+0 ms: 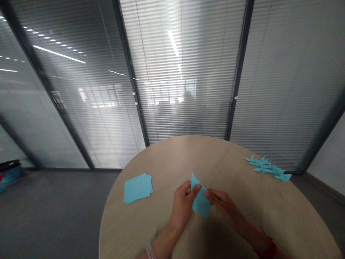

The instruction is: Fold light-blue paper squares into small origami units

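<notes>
A blue sheet of paper (201, 204), folded to a slanted shape with a pointed top, is held up over the near part of the table. My left hand (184, 201) grips its left edge, thumb lying across the front and fingers curled behind. On the opposite side, my right hand (221, 201) pinches the right edge between thumb and fingers. The fingertips behind the paper are hidden. To the left lies a stack of flat blue paper squares (137, 188). Several folded blue paper figures (265, 166) sit in a cluster at the far right.
The round wooden table (188, 151) has its far edge close to a glass partition with blinds (185, 118). Dark carpet (59, 212) surrounds it. At the far left, a dark and blue item (12, 171) rests near the partition, its kind unclear.
</notes>
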Motion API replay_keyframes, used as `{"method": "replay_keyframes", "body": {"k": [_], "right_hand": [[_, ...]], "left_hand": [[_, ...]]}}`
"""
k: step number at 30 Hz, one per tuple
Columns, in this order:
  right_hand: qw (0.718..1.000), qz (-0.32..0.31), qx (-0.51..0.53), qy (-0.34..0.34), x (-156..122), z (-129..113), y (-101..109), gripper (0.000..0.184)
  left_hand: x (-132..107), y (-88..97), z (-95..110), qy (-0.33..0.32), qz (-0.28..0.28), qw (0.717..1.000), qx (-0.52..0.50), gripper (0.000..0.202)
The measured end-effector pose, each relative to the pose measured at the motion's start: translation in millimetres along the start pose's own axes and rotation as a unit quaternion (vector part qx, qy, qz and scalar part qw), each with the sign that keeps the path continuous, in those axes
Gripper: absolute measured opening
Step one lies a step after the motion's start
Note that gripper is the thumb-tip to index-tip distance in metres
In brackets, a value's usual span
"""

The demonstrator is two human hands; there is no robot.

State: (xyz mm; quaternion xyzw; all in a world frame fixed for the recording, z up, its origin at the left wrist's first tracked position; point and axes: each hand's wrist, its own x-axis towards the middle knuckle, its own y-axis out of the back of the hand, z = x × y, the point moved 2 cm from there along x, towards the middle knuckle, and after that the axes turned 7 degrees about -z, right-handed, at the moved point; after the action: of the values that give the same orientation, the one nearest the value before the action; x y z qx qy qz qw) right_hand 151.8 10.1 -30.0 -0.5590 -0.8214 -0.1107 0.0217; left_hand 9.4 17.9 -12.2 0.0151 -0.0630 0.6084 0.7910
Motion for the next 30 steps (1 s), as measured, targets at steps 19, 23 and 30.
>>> {"method": "replay_keyframes", "body": {"k": [19, 23, 30], "right_hand": [[0.999, -0.023, -0.03, -0.002, 1.6, 6.2, 3.5, 0.042], [0.999, -0.034, -0.028, -0.006, -0.2, 1.5, 3.5, 0.043], [0.999, -0.046, -0.029, -0.004, -3.7, -4.1, 3.1, 0.043]], "left_hand": [[0.1, 0.2, -4.9, 0.015, -0.005, 0.998, 0.064, 0.048], [0.4, 1.3, -5.6, 0.024, -0.01, 0.997, 0.078, 0.048], [-0.1, 0.4, -1.2, 0.022, -0.027, 0.997, 0.064, 0.047]]}}
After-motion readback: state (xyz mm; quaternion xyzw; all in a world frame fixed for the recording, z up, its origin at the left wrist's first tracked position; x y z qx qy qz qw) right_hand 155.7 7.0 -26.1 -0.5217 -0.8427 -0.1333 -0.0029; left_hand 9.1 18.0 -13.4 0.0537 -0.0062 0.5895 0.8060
